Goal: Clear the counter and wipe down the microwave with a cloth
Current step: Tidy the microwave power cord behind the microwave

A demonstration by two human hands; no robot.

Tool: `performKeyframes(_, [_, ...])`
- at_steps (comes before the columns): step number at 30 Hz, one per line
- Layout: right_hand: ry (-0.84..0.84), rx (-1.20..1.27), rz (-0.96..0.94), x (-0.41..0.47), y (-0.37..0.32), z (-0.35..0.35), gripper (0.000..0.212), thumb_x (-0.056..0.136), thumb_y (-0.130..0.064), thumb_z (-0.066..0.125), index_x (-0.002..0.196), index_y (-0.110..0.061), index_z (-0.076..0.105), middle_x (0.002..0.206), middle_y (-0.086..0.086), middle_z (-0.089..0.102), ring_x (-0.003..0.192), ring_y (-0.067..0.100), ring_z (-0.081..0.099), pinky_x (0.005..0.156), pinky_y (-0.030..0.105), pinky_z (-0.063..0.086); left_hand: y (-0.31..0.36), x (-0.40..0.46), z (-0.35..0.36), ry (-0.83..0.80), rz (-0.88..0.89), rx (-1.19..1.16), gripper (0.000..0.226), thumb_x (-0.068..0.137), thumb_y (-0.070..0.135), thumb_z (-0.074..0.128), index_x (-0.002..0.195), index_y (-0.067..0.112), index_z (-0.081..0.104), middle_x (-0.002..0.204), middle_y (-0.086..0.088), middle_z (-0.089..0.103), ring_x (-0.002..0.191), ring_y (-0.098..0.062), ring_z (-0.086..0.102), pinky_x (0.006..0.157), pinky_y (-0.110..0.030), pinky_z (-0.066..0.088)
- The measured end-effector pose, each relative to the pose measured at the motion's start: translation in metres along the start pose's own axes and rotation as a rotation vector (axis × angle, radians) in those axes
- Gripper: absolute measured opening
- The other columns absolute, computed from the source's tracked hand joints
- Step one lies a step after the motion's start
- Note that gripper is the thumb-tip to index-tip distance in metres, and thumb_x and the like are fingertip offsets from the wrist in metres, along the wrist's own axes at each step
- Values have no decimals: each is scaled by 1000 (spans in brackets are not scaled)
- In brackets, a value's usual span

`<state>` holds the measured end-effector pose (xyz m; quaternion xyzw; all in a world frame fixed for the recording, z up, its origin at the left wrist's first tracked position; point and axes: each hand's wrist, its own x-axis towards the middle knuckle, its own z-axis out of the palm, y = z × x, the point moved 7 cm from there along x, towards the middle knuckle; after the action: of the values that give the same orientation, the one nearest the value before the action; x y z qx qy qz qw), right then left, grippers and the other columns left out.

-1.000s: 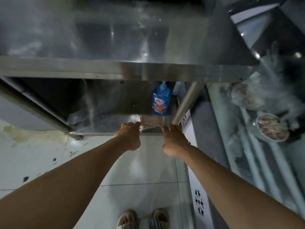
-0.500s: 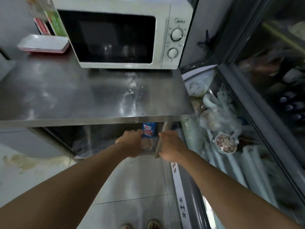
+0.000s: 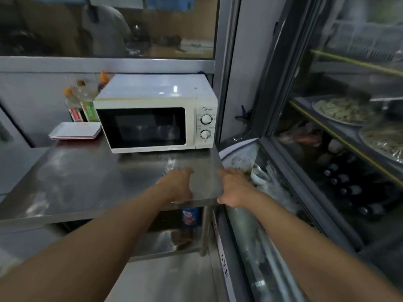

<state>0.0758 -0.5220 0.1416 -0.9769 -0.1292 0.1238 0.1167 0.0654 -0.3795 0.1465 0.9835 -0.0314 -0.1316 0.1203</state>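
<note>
A white microwave (image 3: 152,127) with a dark door and two knobs stands at the back right of the steel counter (image 3: 87,182). My left hand (image 3: 177,186) hovers over the counter's front right corner, fingers loosely curled, nothing visible in it. My right hand (image 3: 235,188) is at the counter's right edge, relaxed and empty. A brownish cloth (image 3: 182,237) lies on the lower shelf in front of a blue detergent bottle (image 3: 190,215).
A stack of white trays (image 3: 75,130) and several sauce bottles (image 3: 82,105) sit left of the microwave. A glass-topped chest (image 3: 250,236) holding bowls adjoins the counter on the right, and beyond it is a glass-door fridge (image 3: 338,160) with plates of food.
Both hands let go of the cloth on the lower shelf and rose to counter height. My view lifted from the floor and shelf up to the microwave.
</note>
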Motion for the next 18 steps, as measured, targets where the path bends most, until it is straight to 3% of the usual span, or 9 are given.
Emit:
performKeyframes(6, [51,1,-3,-3,18,-55,71,78,-19,65,140,-11,30,146,12,29,135,32,22,109,40,31,35,5,-51,115,12,39,64,79,22,66,135,17,37,133,-9,52,122,-29,48,98,-45,45])
performKeyframes(11, [82,-10,-16,5,27,-85,82,81,-23,66,147,-11,19,152,10,20,141,30,15,114,40,25,53,15,-77,171,10,112,67,81,23,64,141,21,32,137,-7,49,126,-29,45,102,-46,41])
performKeyframes(18, [97,3,-22,39,26,-104,82,79,-27,69,145,-15,22,146,8,26,138,29,18,111,41,30,53,43,-104,202,12,159,62,82,26,63,137,22,35,132,-4,50,124,-27,44,99,-44,40])
